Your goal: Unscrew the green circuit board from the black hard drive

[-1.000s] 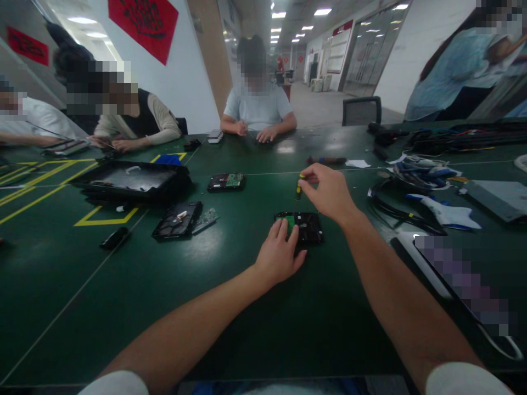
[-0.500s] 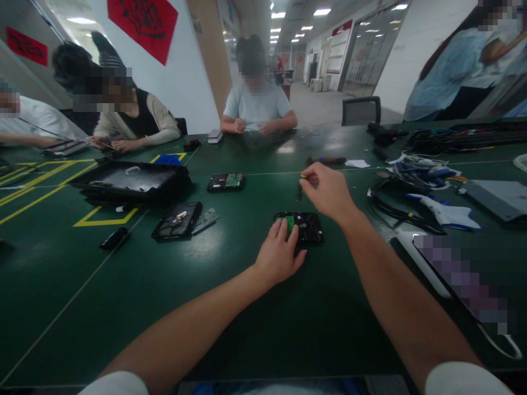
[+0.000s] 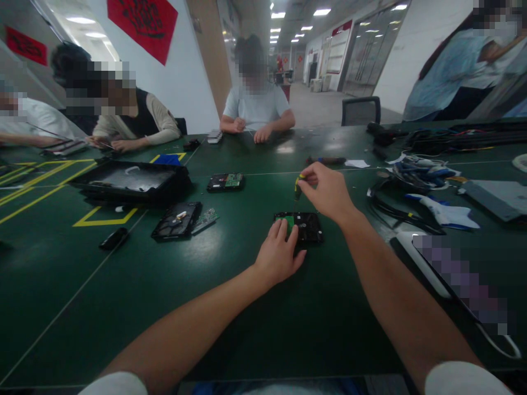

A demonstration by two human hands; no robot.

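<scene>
A black hard drive [image 3: 312,227] with a green circuit board lies on the table in front of me. My left hand [image 3: 279,249] rests on its left part with fingers spread, and the thumb is apart from the fingers at the near side. Above the far edge of the drive, my right hand [image 3: 325,189] pinches a small yellow-and-black screwdriver [image 3: 297,187] held roughly upright. Its lower tip is too dim to make out. To the left lie another opened drive [image 3: 177,221], a loose circuit board [image 3: 206,220] and a further hard drive [image 3: 225,181].
A black tray [image 3: 135,184] stands at the left, with a small black object [image 3: 114,238] nearer me. On the right are bundled cables [image 3: 424,173], a glove [image 3: 448,211], a grey box [image 3: 496,198] and a phone-like device [image 3: 461,280]. Another person [image 3: 257,109] sits opposite.
The screwdriver in my right hand has turned or tilted slightly, showing more of its yellow. My left hand and the drive stay put. The person opposite has lowered a hand.
</scene>
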